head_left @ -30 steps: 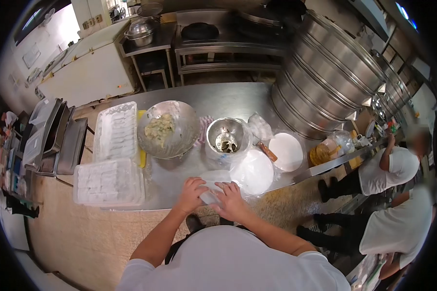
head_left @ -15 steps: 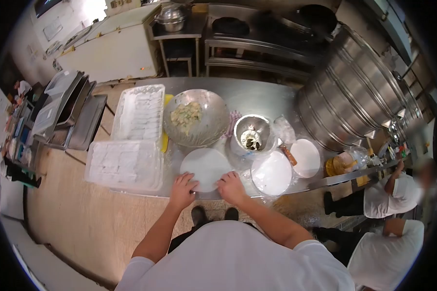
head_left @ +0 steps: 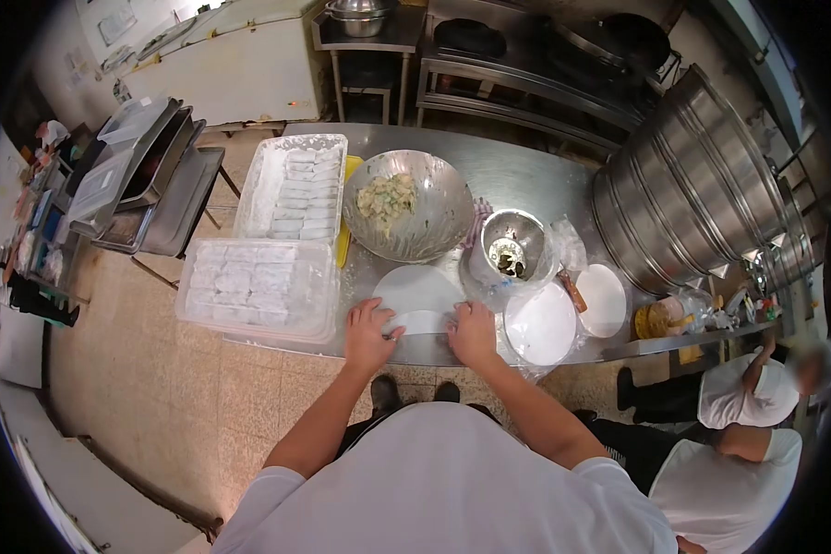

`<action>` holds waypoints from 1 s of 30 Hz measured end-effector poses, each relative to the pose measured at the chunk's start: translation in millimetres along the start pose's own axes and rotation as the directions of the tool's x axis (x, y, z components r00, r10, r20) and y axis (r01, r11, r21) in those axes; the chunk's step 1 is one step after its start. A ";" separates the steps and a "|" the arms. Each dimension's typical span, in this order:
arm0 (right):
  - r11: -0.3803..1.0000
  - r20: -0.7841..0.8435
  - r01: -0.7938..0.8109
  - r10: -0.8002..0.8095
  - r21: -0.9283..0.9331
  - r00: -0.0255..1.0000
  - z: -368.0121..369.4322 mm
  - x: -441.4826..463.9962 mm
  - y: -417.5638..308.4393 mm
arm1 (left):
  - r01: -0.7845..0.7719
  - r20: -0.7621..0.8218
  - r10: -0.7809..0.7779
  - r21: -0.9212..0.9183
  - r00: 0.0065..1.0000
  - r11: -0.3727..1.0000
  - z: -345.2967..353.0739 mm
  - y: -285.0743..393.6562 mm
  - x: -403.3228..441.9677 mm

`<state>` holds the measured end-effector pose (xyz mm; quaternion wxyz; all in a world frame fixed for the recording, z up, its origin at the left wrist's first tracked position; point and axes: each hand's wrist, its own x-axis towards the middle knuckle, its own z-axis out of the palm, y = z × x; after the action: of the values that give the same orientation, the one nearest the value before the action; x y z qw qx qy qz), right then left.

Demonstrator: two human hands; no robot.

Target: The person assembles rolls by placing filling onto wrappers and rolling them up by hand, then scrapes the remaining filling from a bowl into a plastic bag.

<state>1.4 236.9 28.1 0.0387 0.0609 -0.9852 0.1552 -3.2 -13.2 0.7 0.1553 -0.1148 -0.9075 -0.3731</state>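
Note:
A round, translucent white rice paper wrapper point(head_left: 417, 284) lies on the steel table in front of me, its near edge lifted and folded over as a pale flap. My left hand point(head_left: 369, 334) pinches this edge at the left, and my right hand point(head_left: 474, 334) pinches it at the right. Just beyond the wrapper stands a wide metal bowl point(head_left: 445, 217) with a pale, chunky filling point(head_left: 386, 199) in it. To the right are a small steel pot point(head_left: 529, 231) with dark bits at its bottom and a white disc stack point(head_left: 539, 323) beside plastic film.
White rolls fill a back tray point(head_left: 339, 157) and a front plastic tray point(head_left: 328, 319) at left. A wooden-handled tool point(head_left: 572, 292) lies by another white disc point(head_left: 603, 301). Tall steel steamers point(head_left: 688, 194) stand at right. Two people in white shirts point(head_left: 750, 392) are at lower right.
The wrapper's near edge has been raised and folded away from me by both hands; before, it lay flat. The whole view has shifted, with the table now appearing higher and further right.

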 end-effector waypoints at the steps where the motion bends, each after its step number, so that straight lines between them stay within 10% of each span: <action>1: 0.996 -0.093 0.088 -0.088 -0.008 0.992 4.1 -4.2 -2.2 | -0.038 -0.002 0.038 0.003 0.999 0.999 -0.5 1.5 0.6; 4: 0.906 0.053 0.391 -0.387 -0.166 0.920 -3.8 -26.7 -25.9 | -0.142 0.024 0.141 0.030 0.990 0.989 -0.1 -5.8 -2.0; 14: 0.993 0.029 0.103 -0.105 0.051 0.994 -12.7 -41.8 35.4 | -0.055 0.157 0.048 0.041 0.986 0.998 -5.3 -8.0 -1.1; 18: 0.940 -0.086 0.136 -0.115 0.313 0.990 -63.0 45.7 -6.1 | -0.026 0.211 0.006 0.092 0.977 0.995 -11.2 0.0 1.5; 24: 0.893 -0.033 0.339 -0.346 0.297 0.938 -32.5 198.1 6.1 | -0.036 0.219 -0.002 0.166 0.976 0.986 -7.4 1.0 2.8; 27: 0.955 0.268 0.211 -0.263 0.210 0.927 -40.2 261.7 -8.8 | -0.010 0.243 -0.036 0.184 0.969 0.983 -10.8 7.1 6.0; 30: 0.916 0.089 0.385 -0.395 0.113 0.914 -3.6 308.9 -2.1 | -0.004 0.226 -0.042 0.199 0.973 0.980 -11.6 9.8 9.1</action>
<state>-303.8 202.7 61.5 0.0120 0.2666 -0.9455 0.1864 -6.1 -13.8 18.2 0.0568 -0.1324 -0.9530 -0.2667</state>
